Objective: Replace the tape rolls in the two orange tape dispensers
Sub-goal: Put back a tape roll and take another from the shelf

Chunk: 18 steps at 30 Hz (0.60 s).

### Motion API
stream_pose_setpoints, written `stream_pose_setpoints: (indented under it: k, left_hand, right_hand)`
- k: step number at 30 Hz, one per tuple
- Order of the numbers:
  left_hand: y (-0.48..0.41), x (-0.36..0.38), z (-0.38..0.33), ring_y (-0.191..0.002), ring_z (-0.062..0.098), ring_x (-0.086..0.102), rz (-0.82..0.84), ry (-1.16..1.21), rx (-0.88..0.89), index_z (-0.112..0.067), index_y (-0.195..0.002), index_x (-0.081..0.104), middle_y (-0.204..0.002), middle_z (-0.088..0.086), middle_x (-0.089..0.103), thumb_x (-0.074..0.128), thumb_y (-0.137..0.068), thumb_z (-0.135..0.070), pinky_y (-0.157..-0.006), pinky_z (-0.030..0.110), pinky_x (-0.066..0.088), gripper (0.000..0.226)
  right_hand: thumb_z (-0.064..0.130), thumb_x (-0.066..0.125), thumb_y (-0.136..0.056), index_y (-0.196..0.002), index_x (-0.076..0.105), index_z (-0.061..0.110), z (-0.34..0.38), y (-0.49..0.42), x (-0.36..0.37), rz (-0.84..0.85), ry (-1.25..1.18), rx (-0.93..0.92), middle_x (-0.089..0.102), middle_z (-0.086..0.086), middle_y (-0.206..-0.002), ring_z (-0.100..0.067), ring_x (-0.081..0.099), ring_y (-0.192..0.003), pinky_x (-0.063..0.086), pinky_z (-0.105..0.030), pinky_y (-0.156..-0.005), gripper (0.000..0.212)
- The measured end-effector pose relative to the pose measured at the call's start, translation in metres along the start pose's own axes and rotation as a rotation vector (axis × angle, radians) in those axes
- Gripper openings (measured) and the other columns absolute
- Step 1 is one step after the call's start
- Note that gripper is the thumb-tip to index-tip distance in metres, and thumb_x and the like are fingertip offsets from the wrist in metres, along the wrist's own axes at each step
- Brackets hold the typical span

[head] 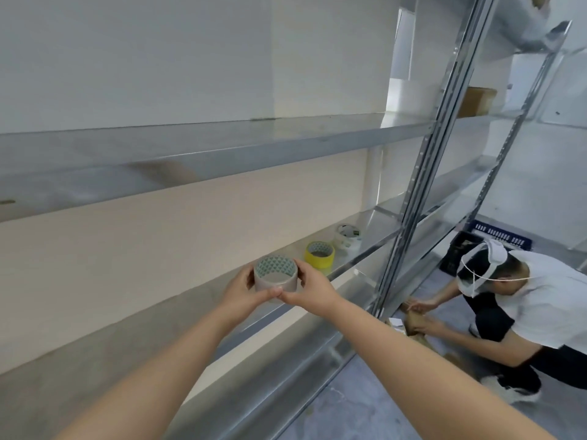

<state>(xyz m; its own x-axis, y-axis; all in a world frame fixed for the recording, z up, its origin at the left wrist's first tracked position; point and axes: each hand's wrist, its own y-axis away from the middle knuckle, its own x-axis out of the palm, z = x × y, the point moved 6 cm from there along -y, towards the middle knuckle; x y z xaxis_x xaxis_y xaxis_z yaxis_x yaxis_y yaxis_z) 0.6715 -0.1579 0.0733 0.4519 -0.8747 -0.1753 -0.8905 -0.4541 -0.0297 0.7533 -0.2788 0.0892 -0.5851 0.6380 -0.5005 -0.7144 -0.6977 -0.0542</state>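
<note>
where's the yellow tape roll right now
In the head view the yellow tape roll sits on the metal shelf, right of centre, between the clear tape roll held in both hands and a white roll farther along.

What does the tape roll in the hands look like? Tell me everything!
The tape roll is a wide ring of clear-greyish tape, shiny like plastic. Its inner core shows a green and white triangle pattern. It is tilted so the open hole faces up toward the camera. The left hand and right hand grip it from either side, thumbs meeting under its front. It is held just above the metal shelf, with a yellow roll behind it.
</note>
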Motion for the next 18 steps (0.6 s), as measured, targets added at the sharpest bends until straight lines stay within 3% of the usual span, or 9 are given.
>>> stream_pose_setpoints:
  k: [2,5,7,11,15,18]
  left_hand:
    - [-0.023,0.005,0.016,-0.113,0.013,0.054,-0.04,-0.059,-0.032,-0.016,-0.123,0.048,-0.114,-0.005,0.057,0.081,-0.068,-0.014,-0.095,0.024,0.04,0.064]
    - [-0.054,0.01,0.033,-0.111,0.012,0.052,-0.084,-0.17,-0.083,-0.012,-0.126,0.045,-0.114,-0.008,0.053,0.084,-0.064,-0.024,-0.091,0.023,0.04,0.074]
    - [-0.077,0.012,0.043,-0.105,0.011,0.052,-0.119,-0.204,-0.134,-0.01,-0.125,0.045,-0.112,-0.006,0.053,0.085,-0.062,-0.025,-0.087,0.022,0.04,0.076]
    - [-0.103,0.018,0.064,-0.103,0.014,0.053,-0.127,-0.224,-0.221,-0.012,-0.121,0.043,-0.113,0.001,0.055,0.089,-0.053,-0.023,-0.083,0.023,0.042,0.083]
    - [-0.113,0.028,0.084,-0.097,0.014,0.059,-0.157,-0.181,-0.291,-0.022,-0.114,0.046,-0.11,-0.001,0.061,0.086,-0.044,-0.022,-0.078,0.018,0.048,0.081]
    - [-0.12,0.039,0.088,-0.104,0.019,0.059,-0.206,-0.198,-0.333,-0.018,-0.125,0.045,-0.116,0.0,0.061,0.087,-0.052,-0.017,-0.092,0.03,0.049,0.084]
  right_hand:
    - [0.022,0.078,-0.069,-0.129,0.05,0.016,-0.017,-0.025,-0.002,0.055,0.05,0.013,0.064,0.0,-0.122,-0.013,0.059,-0.113,0.048,-0.026,-0.097,0.066]
    - [0.014,0.075,-0.072,-0.131,0.046,0.013,-0.039,-0.061,-0.002,0.134,0.105,0.037,0.061,-0.004,-0.125,-0.011,0.058,-0.11,0.042,-0.008,-0.081,0.066]
    - [0.006,0.072,-0.073,-0.132,0.043,0.009,-0.057,-0.089,0.0,0.181,0.115,0.064,0.059,-0.005,-0.124,-0.011,0.056,-0.108,0.041,-0.004,-0.075,0.066]
    - [0.003,0.076,-0.071,-0.133,0.04,0.002,-0.084,-0.12,0.005,0.231,0.109,0.096,0.056,-0.013,-0.127,-0.022,0.055,-0.119,0.046,-0.027,-0.098,0.072]
    - [0.002,0.072,-0.074,-0.135,0.038,0.001,-0.102,-0.138,0.005,0.32,0.15,0.085,0.055,-0.011,-0.127,-0.02,0.053,-0.12,0.039,-0.014,-0.09,0.07]
    - [-0.002,0.066,-0.077,-0.137,0.035,0.0,-0.113,-0.15,0.004,0.394,0.169,0.064,0.053,-0.009,-0.126,-0.018,0.051,-0.12,0.037,-0.01,-0.087,0.067]
